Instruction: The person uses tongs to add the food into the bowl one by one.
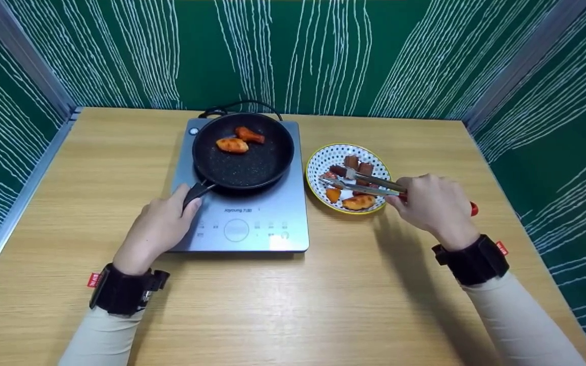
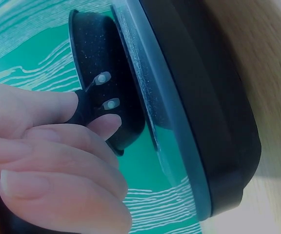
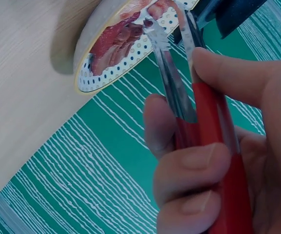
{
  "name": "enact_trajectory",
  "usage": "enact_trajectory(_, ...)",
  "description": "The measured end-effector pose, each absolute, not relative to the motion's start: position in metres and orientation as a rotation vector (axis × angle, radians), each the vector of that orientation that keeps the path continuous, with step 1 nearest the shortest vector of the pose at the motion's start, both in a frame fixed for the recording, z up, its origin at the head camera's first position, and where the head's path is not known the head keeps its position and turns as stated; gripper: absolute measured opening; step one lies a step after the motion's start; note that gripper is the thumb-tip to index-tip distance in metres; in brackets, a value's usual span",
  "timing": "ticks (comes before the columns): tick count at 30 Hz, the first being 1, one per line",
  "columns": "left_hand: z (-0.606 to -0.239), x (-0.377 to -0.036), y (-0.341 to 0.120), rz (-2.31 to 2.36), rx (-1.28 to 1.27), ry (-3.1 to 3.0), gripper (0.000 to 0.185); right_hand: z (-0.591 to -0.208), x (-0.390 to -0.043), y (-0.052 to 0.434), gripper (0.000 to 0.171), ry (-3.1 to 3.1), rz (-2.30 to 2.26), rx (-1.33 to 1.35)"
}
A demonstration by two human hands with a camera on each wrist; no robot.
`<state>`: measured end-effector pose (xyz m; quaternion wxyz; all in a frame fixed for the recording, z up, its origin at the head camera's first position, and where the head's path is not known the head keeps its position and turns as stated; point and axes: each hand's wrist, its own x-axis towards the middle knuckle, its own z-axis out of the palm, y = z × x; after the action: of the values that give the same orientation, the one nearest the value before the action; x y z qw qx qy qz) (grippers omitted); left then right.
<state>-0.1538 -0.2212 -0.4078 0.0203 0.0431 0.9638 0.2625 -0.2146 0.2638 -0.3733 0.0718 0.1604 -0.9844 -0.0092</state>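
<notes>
My left hand (image 1: 163, 221) grips the black handle (image 2: 84, 105) of a frying pan (image 1: 244, 170) that sits on an induction cooktop (image 1: 288, 229). In the pan lie a small drumstick (image 1: 250, 135) and an oval browned piece of food (image 1: 232, 146). My right hand (image 1: 433, 203) holds red-handled metal tongs (image 3: 211, 117), fingers and thumb wrapped round the grips. The tongs' tips stand apart, in among the food in a dotted bowl (image 1: 314, 189). Dark brown chunks (image 1: 365, 168), an orange piece (image 1: 333, 195) and another browned oval piece (image 1: 358, 202) lie in that bowl.
The wooden table (image 1: 272, 305) carries the cooktop left of the bowl. A black cable (image 1: 252, 101) loops behind the pan. Green panels (image 1: 318, 56) with white streaks stand at the back and both sides, joined by grey metal posts (image 1: 522, 61).
</notes>
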Motion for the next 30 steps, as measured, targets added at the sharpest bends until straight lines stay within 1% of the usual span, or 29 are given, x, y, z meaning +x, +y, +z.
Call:
enact_trajectory(7,-0.408,-0.1535,-0.2206,0.807,0.13,2.987,0.026,-0.3759,-0.2136,0.2627,0.033,-2.908,-0.035,0.497)
enact_trajectory(14,-0.4072,-0.1539,-0.2216,0.776,0.117,2.984,0.029,-0.3749,-0.2108,0.2652,0.042,-2.891,-0.027,0.492)
enact_trajectory(17,-0.4066,-0.1545,-0.2217,0.78,0.106,2.973,0.03,-0.3747,-0.2107,0.2659,0.041,-2.896,-0.022,0.497)
enact_trajectory(23,-0.4074,-0.1548,-0.2217,0.785,0.106,2.97,0.028,-0.3763,-0.2129,0.2662,0.032,-2.894,-0.035,0.528)
enact_trajectory(30,-0.4071,-0.1544,-0.2218,0.784,0.112,2.972,0.027,-0.3779,-0.2137,0.2694,0.029,-2.894,-0.042,0.549)
